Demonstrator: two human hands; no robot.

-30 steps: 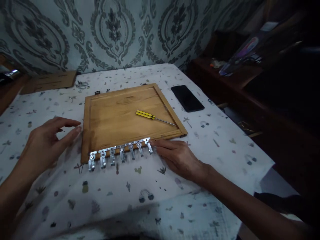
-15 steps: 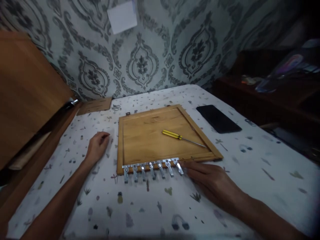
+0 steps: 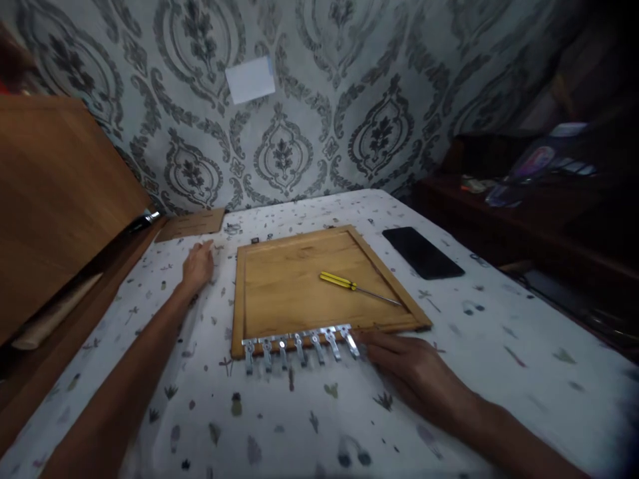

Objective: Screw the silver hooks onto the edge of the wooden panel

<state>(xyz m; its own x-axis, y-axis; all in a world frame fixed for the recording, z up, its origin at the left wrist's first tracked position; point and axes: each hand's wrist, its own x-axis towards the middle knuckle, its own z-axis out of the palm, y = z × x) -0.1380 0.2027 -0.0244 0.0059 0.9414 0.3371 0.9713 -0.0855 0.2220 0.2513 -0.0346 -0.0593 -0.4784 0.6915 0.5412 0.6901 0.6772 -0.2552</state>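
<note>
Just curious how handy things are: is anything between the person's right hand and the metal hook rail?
Nothing visible: the right hand is at the right end of the metal hook rail. The yellow-handled screwdriver lies farther back on the wooden panel, off that path.

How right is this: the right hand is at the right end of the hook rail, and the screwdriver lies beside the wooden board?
No: the head view shows the screwdriver lying on the wooden board, not beside it. The right hand is at the right end of the hook rail.
</note>
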